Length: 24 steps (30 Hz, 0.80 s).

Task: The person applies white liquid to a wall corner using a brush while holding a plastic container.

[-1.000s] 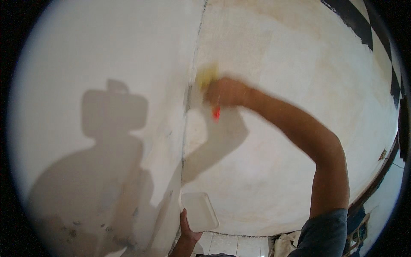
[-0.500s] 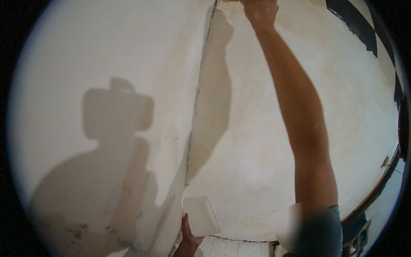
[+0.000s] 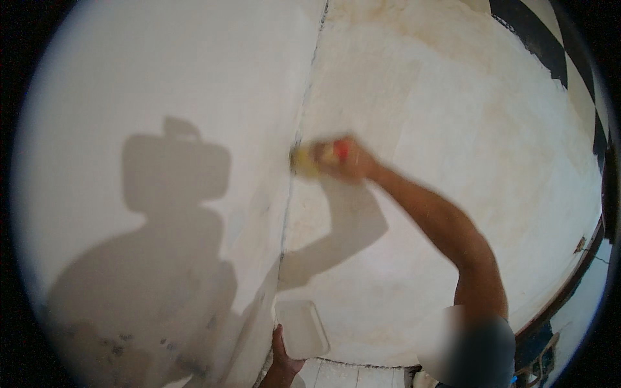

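Brush [image 3: 306,163] clamped in the right hand [image 3: 352,161], pointing sideways, probably to suit the corner [image 3: 286,207]; left hand [image 3: 286,364] grips the tray [image 3: 302,330] low, likely for balance!

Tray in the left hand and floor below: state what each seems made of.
Tray: probably smooth, matte plastic, given its even cream colour, rounded corners and rim; foam is possible. Floor: likely ceramic tile, from pale sections with straight joints; finish unclear.

Got one left hand [image 3: 286,363] and one right hand [image 3: 356,161], so two total, plus just one white tray [image 3: 302,330], one yellow-and-red tool [image 3: 306,163] and two pale walls [image 3: 194,64] [image 3: 446,142].
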### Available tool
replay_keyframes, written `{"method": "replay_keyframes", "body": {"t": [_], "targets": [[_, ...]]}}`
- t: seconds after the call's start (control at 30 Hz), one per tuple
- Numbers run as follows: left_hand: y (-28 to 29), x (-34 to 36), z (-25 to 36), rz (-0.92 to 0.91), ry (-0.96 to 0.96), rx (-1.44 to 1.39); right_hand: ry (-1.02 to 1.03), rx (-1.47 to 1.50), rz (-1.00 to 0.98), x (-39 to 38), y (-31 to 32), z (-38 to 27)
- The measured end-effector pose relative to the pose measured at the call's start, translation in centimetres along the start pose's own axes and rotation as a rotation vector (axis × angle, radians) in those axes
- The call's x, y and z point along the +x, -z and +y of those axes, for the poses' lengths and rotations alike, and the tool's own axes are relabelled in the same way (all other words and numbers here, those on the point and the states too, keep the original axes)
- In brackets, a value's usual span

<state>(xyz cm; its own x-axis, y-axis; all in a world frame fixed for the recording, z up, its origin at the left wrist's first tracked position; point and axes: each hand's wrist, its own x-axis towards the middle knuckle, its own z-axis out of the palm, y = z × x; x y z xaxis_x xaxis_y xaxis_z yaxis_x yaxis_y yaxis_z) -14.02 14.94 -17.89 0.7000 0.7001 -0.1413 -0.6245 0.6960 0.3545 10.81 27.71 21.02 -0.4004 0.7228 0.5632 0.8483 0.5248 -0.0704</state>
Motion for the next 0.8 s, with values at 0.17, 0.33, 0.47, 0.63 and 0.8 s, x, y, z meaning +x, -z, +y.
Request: {"method": "replay_keyframes", "body": {"t": [0.17, 0.33, 0.47, 0.63, 0.8], "targets": [[1.7, 0.8, -0.5, 0.061, 0.023, -0.010, 0.155, -0.559, 0.810, 11.6, 15.0, -6.7], [0.9, 0.7, -1.0, 0.062, -0.022, 0.008, 0.130, -1.123, 0.237, 10.6, 12.2, -3.6], [0.6, 0.9, -0.1, 0.097, -0.026, -0.027, 0.174, -0.814, -0.596, -0.4, -4.8, -7.9], [2.0, 1.0, -0.7, 0.021, -0.051, -0.076, -0.028, -0.292, -0.403, 0.0, -4.6, -5.3], [1.9, 1.4, -1.2, 0.106, -0.047, -0.053, -0.128, -0.457, 0.113, 10.4, 11.9, -3.4]]}}
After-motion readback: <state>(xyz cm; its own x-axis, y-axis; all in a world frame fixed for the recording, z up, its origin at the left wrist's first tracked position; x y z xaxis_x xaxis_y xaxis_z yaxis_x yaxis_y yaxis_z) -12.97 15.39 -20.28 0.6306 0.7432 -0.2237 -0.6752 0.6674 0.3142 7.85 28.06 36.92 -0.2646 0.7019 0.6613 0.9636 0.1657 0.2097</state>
